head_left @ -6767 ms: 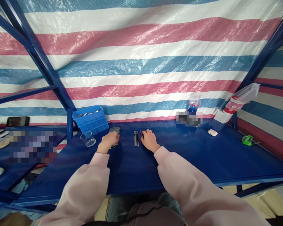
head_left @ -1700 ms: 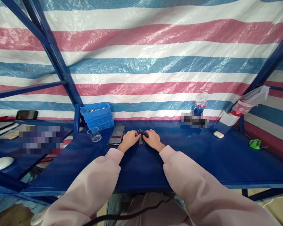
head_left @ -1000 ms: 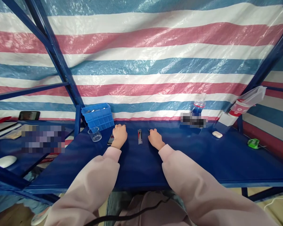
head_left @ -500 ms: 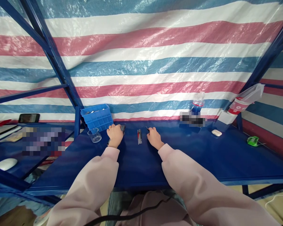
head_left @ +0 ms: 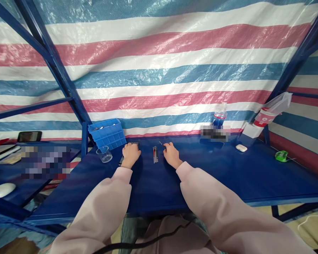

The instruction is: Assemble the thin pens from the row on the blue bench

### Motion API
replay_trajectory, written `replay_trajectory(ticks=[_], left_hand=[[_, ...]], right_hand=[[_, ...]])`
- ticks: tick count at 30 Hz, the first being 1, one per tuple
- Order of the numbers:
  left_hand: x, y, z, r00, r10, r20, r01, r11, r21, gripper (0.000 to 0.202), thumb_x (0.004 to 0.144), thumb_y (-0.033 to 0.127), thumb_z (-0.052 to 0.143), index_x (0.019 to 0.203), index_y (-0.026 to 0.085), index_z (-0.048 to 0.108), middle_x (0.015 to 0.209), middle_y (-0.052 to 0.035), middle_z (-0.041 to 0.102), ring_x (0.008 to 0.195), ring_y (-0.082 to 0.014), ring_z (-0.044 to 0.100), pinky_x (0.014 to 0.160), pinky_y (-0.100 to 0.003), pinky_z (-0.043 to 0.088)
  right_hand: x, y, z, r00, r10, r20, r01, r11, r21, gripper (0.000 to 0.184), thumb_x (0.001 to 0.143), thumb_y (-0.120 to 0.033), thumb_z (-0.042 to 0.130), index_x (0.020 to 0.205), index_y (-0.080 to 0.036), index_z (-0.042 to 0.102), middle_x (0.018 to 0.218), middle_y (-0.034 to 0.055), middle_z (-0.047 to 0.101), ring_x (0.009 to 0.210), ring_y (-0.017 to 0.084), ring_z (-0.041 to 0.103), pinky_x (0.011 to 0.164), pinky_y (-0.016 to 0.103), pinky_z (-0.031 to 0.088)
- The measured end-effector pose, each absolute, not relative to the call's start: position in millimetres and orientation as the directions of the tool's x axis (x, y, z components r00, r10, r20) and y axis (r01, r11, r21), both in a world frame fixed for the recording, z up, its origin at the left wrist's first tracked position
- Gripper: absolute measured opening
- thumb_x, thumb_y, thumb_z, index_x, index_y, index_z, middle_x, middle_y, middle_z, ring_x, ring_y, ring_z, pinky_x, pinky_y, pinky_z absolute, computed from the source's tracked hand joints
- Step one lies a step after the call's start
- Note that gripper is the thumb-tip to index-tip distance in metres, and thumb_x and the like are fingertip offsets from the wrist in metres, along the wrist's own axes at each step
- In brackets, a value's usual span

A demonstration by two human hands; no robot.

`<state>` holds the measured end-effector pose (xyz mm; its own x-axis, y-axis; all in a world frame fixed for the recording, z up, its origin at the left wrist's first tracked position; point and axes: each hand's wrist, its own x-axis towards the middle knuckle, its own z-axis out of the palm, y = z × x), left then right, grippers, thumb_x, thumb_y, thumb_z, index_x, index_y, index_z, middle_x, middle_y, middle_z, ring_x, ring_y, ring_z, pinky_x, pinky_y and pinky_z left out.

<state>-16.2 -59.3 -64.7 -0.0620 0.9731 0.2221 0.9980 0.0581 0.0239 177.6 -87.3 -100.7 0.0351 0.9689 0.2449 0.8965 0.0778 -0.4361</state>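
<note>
My left hand (head_left: 131, 154) rests on top of a phone (head_left: 134, 144) on the blue table (head_left: 159, 180), fingers curled down over it. My right hand (head_left: 170, 153) lies to the right, fingers closed round a thin dark pen-like piece (head_left: 161, 143) whose tip sticks out past them. Between the two hands a small row of pen refills (head_left: 155, 154) lies on the table, touched by neither hand.
A blue plastic bin (head_left: 107, 133) and a clear cup (head_left: 104, 154) stand left of my left hand. A water bottle (head_left: 219, 116), a white earbud case (head_left: 241, 148) and a green object (head_left: 281, 155) sit to the right. A striped tarp hangs behind.
Both hands left the row of refills in the middle. The left hand went to the phone and stayed on it; the right hand drew aside holding a thin piece.
</note>
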Motion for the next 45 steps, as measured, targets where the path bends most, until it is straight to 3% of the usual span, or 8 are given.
replay_trajectory(ticks=[10,23,29,37,45], left_hand=[[-12,-62,-69,-0.005,0.980,0.200,0.995,0.024,-0.094,0.026,0.072,0.023,0.049,0.089,0.012,0.066,0.102,-0.0175,0.059,0.102,-0.0287,0.052,0.079,-0.034,0.042],[-8,-60,-71,0.022,0.988,0.152,0.995,-0.007,-0.097,0.036,0.070,0.033,0.053,0.095,0.010,0.065,0.103,-0.0175,0.060,0.103,-0.0285,0.051,0.082,-0.034,0.042],[-6,-59,-73,0.048,0.984,0.169,0.996,-0.034,-0.086,0.032,0.071,0.032,0.053,0.089,0.009,0.066,0.100,-0.0183,0.060,0.101,-0.0296,0.052,0.082,-0.035,0.041],[-2,-60,-74,0.085,0.950,0.301,0.994,-0.101,0.038,0.020,0.076,0.024,0.045,0.078,0.013,0.061,0.092,-0.0132,0.061,0.094,-0.0246,0.053,0.078,-0.031,0.043],[0,-62,-72,0.060,0.940,0.336,0.968,-0.136,0.209,0.020,0.084,0.030,0.040,0.088,0.017,0.055,0.084,-0.0072,0.062,0.090,-0.0204,0.055,0.070,-0.026,0.043]], right_hand=[[178,-87,-101,0.039,0.962,0.271,0.886,0.092,-0.455,0.028,0.086,-0.016,0.040,0.110,-0.022,0.052,0.104,0.0052,0.048,0.083,0.014,0.056,0.065,0.023,0.040],[180,-83,-107,0.014,0.952,0.304,0.858,0.145,-0.493,0.029,0.084,-0.017,0.043,0.103,-0.028,0.061,0.097,0.0022,0.051,0.084,0.013,0.053,0.064,0.021,0.038],[180,-83,-108,0.014,0.950,0.313,0.862,0.147,-0.486,0.029,0.084,-0.018,0.044,0.104,-0.029,0.061,0.097,0.0012,0.051,0.083,0.013,0.054,0.064,0.021,0.038],[179,-86,-103,0.007,0.961,0.277,0.879,0.126,-0.459,0.030,0.086,-0.019,0.041,0.107,-0.030,0.059,0.100,0.0009,0.051,0.085,0.013,0.054,0.064,0.021,0.038],[178,-91,-97,0.007,0.971,0.239,0.899,0.098,-0.427,0.030,0.089,-0.020,0.039,0.109,-0.029,0.058,0.103,0.0017,0.051,0.086,0.012,0.055,0.064,0.021,0.038]])
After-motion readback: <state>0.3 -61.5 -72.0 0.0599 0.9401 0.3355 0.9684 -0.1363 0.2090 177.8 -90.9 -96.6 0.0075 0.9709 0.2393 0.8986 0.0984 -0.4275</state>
